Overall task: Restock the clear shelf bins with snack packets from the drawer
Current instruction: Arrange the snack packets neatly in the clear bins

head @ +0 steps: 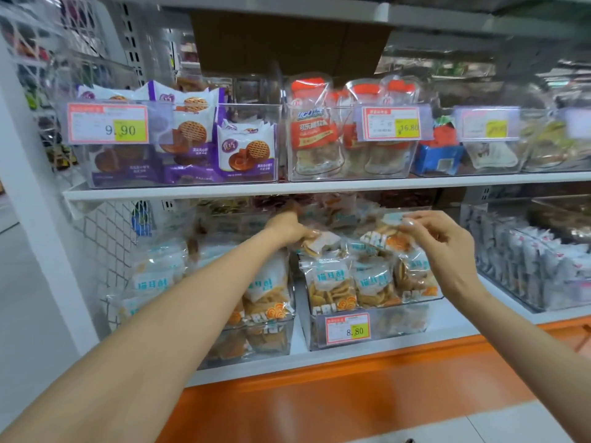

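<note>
A snack packet (388,239) is pinched at its top between thumb and fingertips of the right hand (447,251), above the clear bin (401,326) at the lower shelf's (300,345) front edge. A second packet (323,242) at the bin's rear is gripped by the left hand (287,227), thumb on top; its other fingers are hidden.

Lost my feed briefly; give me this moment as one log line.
step: filling lower bin | left hand: holds pale packet | right hand: pinches orange-print packet above it
</note>
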Available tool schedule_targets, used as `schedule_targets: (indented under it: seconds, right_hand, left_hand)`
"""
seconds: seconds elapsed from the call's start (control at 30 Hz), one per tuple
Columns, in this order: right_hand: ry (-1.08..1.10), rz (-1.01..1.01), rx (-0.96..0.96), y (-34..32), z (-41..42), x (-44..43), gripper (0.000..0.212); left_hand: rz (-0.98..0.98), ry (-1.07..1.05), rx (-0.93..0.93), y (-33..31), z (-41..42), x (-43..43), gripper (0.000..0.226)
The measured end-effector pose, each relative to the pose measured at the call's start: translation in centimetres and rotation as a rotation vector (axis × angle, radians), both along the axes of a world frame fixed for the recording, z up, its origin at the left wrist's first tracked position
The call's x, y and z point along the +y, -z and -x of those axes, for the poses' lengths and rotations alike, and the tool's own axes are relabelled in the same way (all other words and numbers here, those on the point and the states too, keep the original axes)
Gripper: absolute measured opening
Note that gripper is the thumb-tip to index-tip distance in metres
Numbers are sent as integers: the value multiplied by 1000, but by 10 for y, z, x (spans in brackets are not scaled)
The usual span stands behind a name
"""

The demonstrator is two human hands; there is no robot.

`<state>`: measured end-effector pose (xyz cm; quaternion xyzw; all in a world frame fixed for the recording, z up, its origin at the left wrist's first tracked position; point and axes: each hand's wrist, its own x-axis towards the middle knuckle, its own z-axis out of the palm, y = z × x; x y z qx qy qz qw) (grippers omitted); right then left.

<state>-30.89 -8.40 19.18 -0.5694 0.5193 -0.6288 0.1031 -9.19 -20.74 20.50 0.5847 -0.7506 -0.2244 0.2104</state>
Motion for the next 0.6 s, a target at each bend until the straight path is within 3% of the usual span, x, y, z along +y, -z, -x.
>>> schedule_targets:
  seconds: [0.07,0.13,0.23,0.4,0.47,0.53,0.6]
  right_hand:
    - [45,-69,24,4,5,-3,12]
    - [68,-139,88,9,10,-4,31]
    - [31,-204,87,10,14,0,53]
    - [31,-255,51,12,13,2,46]
    - [22,-271,4,11,12,1,41]
    - [7,-261,-46,11,12,0,34]
    - [0,-250,-58,12,12,-1,34]
  left_hand:
    - [7,-75,154,0,-4,-4,55]
    - [18,-156,196,1,-10,-7,48]
    - [73,-336,19,1,-23,-7,42]
    - [-18,-451,-280,7,-43,-11,47]
    - [103,-379,-291,8,-40,-10,44]
    - [224,-109,-161,3,-28,-4,29]
    - [187,198,-167,-3,-10,2,20]
